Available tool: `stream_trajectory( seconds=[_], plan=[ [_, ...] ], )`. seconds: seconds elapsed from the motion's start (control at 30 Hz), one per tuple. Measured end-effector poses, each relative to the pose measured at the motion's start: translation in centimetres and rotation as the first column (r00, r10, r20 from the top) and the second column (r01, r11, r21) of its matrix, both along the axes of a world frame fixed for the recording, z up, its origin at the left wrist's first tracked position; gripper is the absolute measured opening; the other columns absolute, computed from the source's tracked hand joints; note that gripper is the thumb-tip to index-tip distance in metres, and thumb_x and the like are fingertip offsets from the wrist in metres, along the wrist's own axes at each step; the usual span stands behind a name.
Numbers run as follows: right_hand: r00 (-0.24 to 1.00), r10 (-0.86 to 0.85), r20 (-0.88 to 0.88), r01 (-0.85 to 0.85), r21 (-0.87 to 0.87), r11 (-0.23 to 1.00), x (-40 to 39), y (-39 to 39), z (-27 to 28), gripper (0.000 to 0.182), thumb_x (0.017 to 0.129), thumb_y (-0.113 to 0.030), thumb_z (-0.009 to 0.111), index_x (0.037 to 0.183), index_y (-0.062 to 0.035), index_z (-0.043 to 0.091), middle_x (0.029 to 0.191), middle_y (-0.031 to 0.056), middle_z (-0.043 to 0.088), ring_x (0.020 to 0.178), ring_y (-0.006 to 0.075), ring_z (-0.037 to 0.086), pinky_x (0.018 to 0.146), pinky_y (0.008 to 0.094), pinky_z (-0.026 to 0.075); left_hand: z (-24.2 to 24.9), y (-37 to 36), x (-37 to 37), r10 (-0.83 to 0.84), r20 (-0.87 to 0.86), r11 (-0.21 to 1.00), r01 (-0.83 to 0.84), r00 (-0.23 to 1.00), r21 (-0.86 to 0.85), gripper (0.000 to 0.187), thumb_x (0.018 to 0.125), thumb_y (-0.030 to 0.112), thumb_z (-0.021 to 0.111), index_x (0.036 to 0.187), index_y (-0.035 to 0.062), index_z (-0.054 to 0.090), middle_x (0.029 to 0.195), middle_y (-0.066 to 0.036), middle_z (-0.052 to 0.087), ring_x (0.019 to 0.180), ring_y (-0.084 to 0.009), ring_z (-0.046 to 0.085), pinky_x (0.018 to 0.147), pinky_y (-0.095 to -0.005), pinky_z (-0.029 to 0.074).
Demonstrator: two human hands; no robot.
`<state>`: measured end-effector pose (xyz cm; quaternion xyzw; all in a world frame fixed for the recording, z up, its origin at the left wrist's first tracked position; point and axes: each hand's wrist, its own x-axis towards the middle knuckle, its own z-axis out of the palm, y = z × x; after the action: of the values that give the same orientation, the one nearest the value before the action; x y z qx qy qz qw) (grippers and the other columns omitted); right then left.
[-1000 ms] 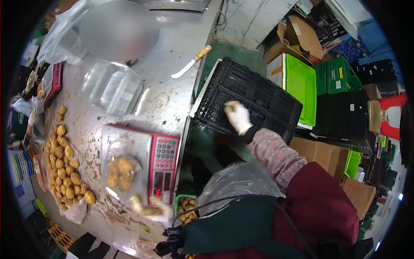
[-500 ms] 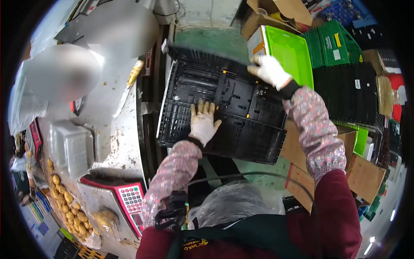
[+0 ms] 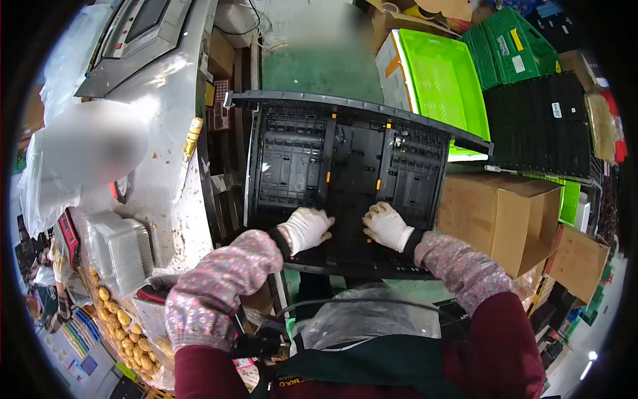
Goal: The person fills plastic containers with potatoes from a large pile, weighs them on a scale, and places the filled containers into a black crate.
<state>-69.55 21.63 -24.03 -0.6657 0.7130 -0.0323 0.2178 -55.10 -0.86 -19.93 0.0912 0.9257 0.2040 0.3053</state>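
Note:
A black folding plastic crate [image 3: 357,159] with orange clips lies in front of me, its far wall standing up and its side panels lying inward. My left hand [image 3: 306,229], in a white glove, is closed at the near part of the crate, left of the middle. Opposite it, my white-gloved right hand [image 3: 387,226] is closed too, its fingers curled against the crate on the right. The fingertips of both hands are partly hidden, so the exact edge they grip does not show.
On the left, a metal worktable [image 3: 163,219] carries a knife [image 3: 189,156], stacked clear plastic trays [image 3: 118,249] and potatoes [image 3: 126,332]. A bright green crate [image 3: 442,80], black crates [image 3: 535,126] and an open cardboard box [image 3: 498,213] stand on the right.
The crate's far wall has risen upright. My right hand has left the far edge and come down to the near side. My left hand has moved nearer and its fingers have curled.

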Motion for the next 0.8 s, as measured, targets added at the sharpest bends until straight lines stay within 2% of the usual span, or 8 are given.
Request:
stream_trajectory(
  seconds=[0.03, 0.17, 0.27, 0.3, 0.43, 0.63, 0.7, 0.8],
  plan=[
    [0.994, 0.092, -0.061, -0.091, 0.021, 0.996, 0.3, 0.3, -0.6, 0.027, 0.087, -0.030, 0.058, 0.091, -0.0056, 0.069, 0.090, 0.0100, 0.064, 0.091, 0.0278, 0.062, 0.092, 0.0406, 0.043, -1.9, 0.2, -0.2, -0.249, -0.085, 0.957, 0.232, 0.965, -0.172, 0.049, 0.089, 0.048, 0.057, 0.122, 0.0114, 0.063, 0.119, -0.012, 0.062, 0.127, -0.0308, 0.048, 0.104, -0.0526, 0.038],
    [0.943, 0.299, -0.144, -0.285, 0.112, 0.952, 0.7, -1.6, -1.2, 0.036, 0.088, -0.039, 0.057, 0.085, -0.0054, 0.071, 0.086, 0.0109, 0.066, 0.089, 0.0300, 0.063, 0.092, 0.0429, 0.041, -2.9, 0.6, 0.3, -0.473, -0.142, 0.861, 0.423, 0.869, -0.282, 0.045, 0.088, 0.049, 0.056, 0.115, 0.0160, 0.068, 0.119, -0.008, 0.062, 0.138, -0.0321, 0.036, 0.118, -0.0570, 0.010],
    [0.950, 0.298, -0.093, -0.263, 0.276, 0.925, 0.8, -1.4, -2.2, 0.046, 0.092, -0.044, 0.052, 0.074, -0.0065, 0.072, 0.071, 0.0135, 0.068, 0.075, 0.0306, 0.065, 0.088, 0.0424, 0.043, -4.2, 1.9, 0.5, -0.269, -0.333, 0.963, 0.243, 0.904, -0.119, 0.036, 0.088, 0.041, 0.056, 0.086, 0.0077, 0.071, 0.083, -0.009, 0.067, 0.089, -0.0262, 0.064, 0.116, -0.0439, 0.022],
    [0.945, 0.313, -0.092, -0.281, 0.254, 0.925, 0.8, -1.6, -0.5, 0.048, 0.093, -0.043, 0.051, 0.068, -0.0069, 0.071, 0.065, 0.0109, 0.066, 0.071, 0.0289, 0.065, 0.081, 0.0409, 0.045, -4.3, 1.7, 0.4, -0.187, -0.317, 0.982, 0.185, 0.930, -0.035, 0.027, 0.085, 0.032, 0.059, 0.079, 0.0072, 0.069, 0.076, -0.010, 0.066, 0.085, -0.0280, 0.065, 0.098, -0.0450, 0.042],
    [0.987, -0.038, -0.157, 0.009, -0.183, 0.983, -1.7, 1.9, 9.2, 0.040, 0.090, -0.035, 0.060, 0.059, -0.0093, 0.067, 0.054, 0.0084, 0.057, 0.054, 0.0264, 0.058, 0.058, 0.0401, 0.046, 1.0, -1.7, 2.6, 0.014, -0.564, 0.948, -0.191, 0.826, -0.256, 0.014, 0.072, 0.017, 0.061, 0.063, 0.0068, 0.062, 0.056, -0.011, 0.059, 0.051, -0.0294, 0.061, 0.047, -0.0422, 0.048],
    [0.873, -0.257, -0.414, 0.231, -0.113, 0.966, -7.3, 13.3, 11.4, 0.038, 0.089, -0.028, 0.065, 0.058, -0.0051, 0.060, 0.066, 0.0140, 0.063, 0.059, 0.0315, 0.057, 0.058, 0.0425, 0.045, 5.5, -12.1, 6.7, 0.404, -0.505, 0.831, -0.537, 0.762, -0.145, 0.019, 0.082, 0.028, 0.064, 0.080, 0.0108, 0.071, 0.068, -0.014, 0.066, 0.064, -0.0336, 0.066, 0.061, -0.0429, 0.053],
    [0.803, -0.596, -0.020, 0.596, -0.010, 0.803, -7.9, 9.9, 12.4, 0.039, 0.091, -0.026, 0.065, 0.060, -0.0035, 0.060, 0.062, 0.0142, 0.061, 0.055, 0.0304, 0.056, 0.056, 0.0415, 0.044, 10.8, -9.3, 6.8, 0.667, -0.624, 0.643, -0.738, 0.407, 0.206, 0.026, 0.081, 0.025, 0.065, 0.100, 0.0079, 0.069, 0.081, -0.016, 0.068, 0.078, -0.0334, 0.067, 0.070, -0.0431, 0.052],
    [0.829, -0.521, 0.204, 0.557, -0.213, 0.802, -4.3, 2.1, 15.7, 0.027, 0.090, -0.016, 0.065, 0.070, 0.0009, 0.062, 0.066, 0.0135, 0.062, 0.061, 0.0262, 0.059, 0.059, 0.0379, 0.045, 17.7, -3.8, 12.4, 0.650, -0.760, 0.512, -0.739, 0.000, 0.438, 0.031, 0.080, 0.014, 0.067, 0.110, 0.0057, 0.065, 0.093, -0.016, 0.067, 0.087, -0.0330, 0.064, 0.075, -0.0444, 0.050]
  ],
)
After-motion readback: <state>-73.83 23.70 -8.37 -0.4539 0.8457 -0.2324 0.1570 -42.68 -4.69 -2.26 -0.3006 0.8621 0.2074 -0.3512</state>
